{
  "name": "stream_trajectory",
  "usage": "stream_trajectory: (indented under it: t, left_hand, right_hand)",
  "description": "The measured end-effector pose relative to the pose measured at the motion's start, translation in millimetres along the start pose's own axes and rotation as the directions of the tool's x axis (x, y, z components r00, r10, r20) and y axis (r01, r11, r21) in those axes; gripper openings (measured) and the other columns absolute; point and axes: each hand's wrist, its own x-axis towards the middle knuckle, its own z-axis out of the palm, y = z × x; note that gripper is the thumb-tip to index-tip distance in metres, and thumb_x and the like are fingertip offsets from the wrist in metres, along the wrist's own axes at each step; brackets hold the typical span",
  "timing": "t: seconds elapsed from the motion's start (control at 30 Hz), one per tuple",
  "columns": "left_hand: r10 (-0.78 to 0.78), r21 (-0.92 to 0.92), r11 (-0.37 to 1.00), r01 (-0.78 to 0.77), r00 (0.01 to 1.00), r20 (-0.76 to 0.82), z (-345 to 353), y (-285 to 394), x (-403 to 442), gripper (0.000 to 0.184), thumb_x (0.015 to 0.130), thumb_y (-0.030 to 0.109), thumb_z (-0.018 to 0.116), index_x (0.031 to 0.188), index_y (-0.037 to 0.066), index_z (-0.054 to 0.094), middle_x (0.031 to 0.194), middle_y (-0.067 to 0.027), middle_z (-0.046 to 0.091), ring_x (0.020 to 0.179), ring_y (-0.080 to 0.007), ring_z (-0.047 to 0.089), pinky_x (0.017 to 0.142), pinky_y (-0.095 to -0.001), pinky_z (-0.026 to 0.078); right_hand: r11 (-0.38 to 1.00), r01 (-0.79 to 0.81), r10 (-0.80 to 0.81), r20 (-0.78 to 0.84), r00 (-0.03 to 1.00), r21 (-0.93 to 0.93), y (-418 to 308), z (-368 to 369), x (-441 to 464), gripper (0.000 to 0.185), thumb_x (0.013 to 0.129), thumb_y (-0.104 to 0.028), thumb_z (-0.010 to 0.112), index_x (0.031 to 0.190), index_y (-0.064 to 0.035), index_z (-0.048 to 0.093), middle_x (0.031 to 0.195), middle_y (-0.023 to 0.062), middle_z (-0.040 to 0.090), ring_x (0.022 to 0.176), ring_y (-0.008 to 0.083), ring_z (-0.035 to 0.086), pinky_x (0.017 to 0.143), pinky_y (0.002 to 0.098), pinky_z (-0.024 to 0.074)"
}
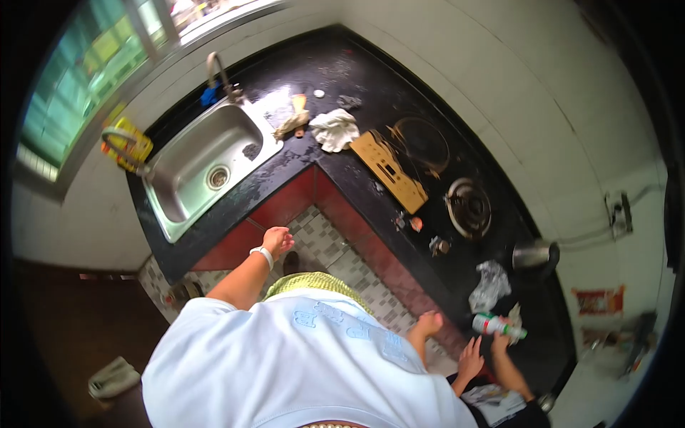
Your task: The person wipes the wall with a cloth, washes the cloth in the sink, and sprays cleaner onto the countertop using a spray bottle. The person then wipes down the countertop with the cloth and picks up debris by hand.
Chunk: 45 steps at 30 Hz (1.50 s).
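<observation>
My left hand [278,242], with a white band on its wrist, hangs over the floor beside the red cabinet front below the sink. Its fingers are loosely bent and apart, with nothing visible in them. My right hand [429,324] is low at my other side, close to the counter's front edge. Its fingers look curled in, and I see no object in it. To its right, another person's hand [501,342] holds a white and green bottle [492,325] over the counter, with that person's other hand [471,357] nearby.
A steel sink [171,214] with a faucet [227,78] is set in the black counter [285,182]. A white cloth [335,130], a yellowish control panel [389,171], a burner [469,208], a clear plastic bag [490,285] and a metal pot [534,255] lie along it.
</observation>
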Motion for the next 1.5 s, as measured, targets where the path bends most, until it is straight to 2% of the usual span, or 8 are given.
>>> stream_trajectory:
  t: [0.07,0.1,0.3,0.47,0.73,0.93,1.07,1.5]
  left_hand:
    - [-0.012,-0.067,0.998,0.011,1.0,-0.025,-8.6,3.3,10.3,0.015,0.085,0.014,0.052,0.098,0.007,0.05,0.077,-0.0084,0.057,0.064,-0.0211,0.06,0.058,-0.0323,0.052]
    - [-0.063,0.014,0.998,0.064,0.998,-0.017,-17.6,2.5,10.7,0.014,0.085,0.014,0.051,0.098,0.007,0.052,0.076,-0.0077,0.057,0.064,-0.0209,0.06,0.056,-0.0307,0.053]
    - [0.049,0.195,0.98,-0.035,0.997,-0.065,-66.3,32.6,13.4,0.012,0.085,0.014,0.051,0.093,0.006,0.055,0.08,-0.0081,0.059,0.061,-0.0172,0.059,0.053,-0.0283,0.051]
    - [0.142,0.107,0.984,-0.143,0.99,0.016,-94.2,64.6,1.1,0.014,0.086,0.013,0.051,0.094,0.004,0.057,0.078,-0.0063,0.06,0.061,-0.0149,0.058,0.056,-0.0267,0.05]
    - [0.296,-0.037,0.955,-0.295,0.955,0.035,-126.3,108.7,-6.1,0.017,0.086,0.012,0.05,0.099,0.004,0.057,0.08,-0.0046,0.06,0.064,-0.0106,0.057,0.058,-0.0229,0.049]
    - [0.417,-0.126,0.894,-0.43,0.901,-0.118,-183.7,117.7,2.9,0.018,0.088,0.011,0.048,0.101,0.001,0.055,0.079,-0.0054,0.06,0.061,-0.0099,0.055,0.056,-0.0206,0.047]
    - [0.358,-0.139,0.907,-0.397,0.902,-0.243,-203.8,112.9,-5.9,0.018,0.087,0.008,0.051,0.102,0.0,0.055,0.081,-0.0058,0.061,0.065,-0.0098,0.057,0.057,-0.0199,0.047]
    - [0.224,-0.175,0.935,-0.307,0.897,-0.381,-179.0,84.3,-15.5,0.018,0.087,0.006,0.051,0.104,0.001,0.056,0.088,-0.0063,0.062,0.07,-0.01,0.059,0.061,-0.0191,0.048]
  right_hand:
    - [0.967,0.234,-0.24,-0.057,0.969,-0.096,-59.8,146.3,-158.5,0.032,0.08,-0.001,0.054,0.11,0.0031,0.049,0.087,0.0133,0.059,0.07,0.0218,0.059,0.059,0.0308,0.0497]
    - [0.965,0.236,-0.243,-0.051,0.969,-0.113,-63.1,149.0,-183.5,0.034,0.08,-0.001,0.055,0.113,0.0019,0.047,0.087,0.013,0.059,0.069,0.0213,0.059,0.057,0.03,0.0496]
    - [0.903,0.35,-0.294,0.236,0.926,-0.248,-103.3,275.0,-220.0,0.025,0.081,-0.001,0.053,0.106,0.0022,0.05,0.088,0.0125,0.058,0.064,0.0183,0.059,0.053,0.0245,0.0492]
    - [0.876,0.428,-0.312,0.416,0.854,-0.22,-103.0,373.7,-252.1,0.024,0.083,-0.002,0.052,0.107,-0.0001,0.05,0.086,0.0115,0.059,0.064,0.0185,0.059,0.052,0.0259,0.0504]
    - [0.819,0.476,-0.199,0.62,0.759,-0.319,-85.4,467.4,-303.5,0.021,0.084,-0.002,0.05,0.105,0.0029,0.049,0.085,0.0115,0.059,0.062,0.0169,0.059,0.053,0.025,0.0508]
    - [0.814,0.494,-0.124,0.739,0.663,-0.307,-65.8,535.2,-333.6,0.021,0.084,-0.002,0.055,0.104,-0.0006,0.05,0.083,0.0093,0.06,0.061,0.0145,0.058,0.051,0.0239,0.0494]
    - [0.778,0.563,-0.071,0.852,0.519,-0.278,-53.2,576.1,-337.0,0.023,0.083,-0.004,0.057,0.106,-0.003,0.052,0.084,0.0094,0.061,0.063,0.0159,0.06,0.05,0.0249,0.0509]
    - [0.753,0.387,0.265,0.785,0.561,-0.531,-20.0,711.4,-373.7,0.028,0.087,-0.017,0.055,0.099,0.0071,0.051,0.08,0.0151,0.06,0.059,0.0222,0.063,0.051,0.0291,0.0554]
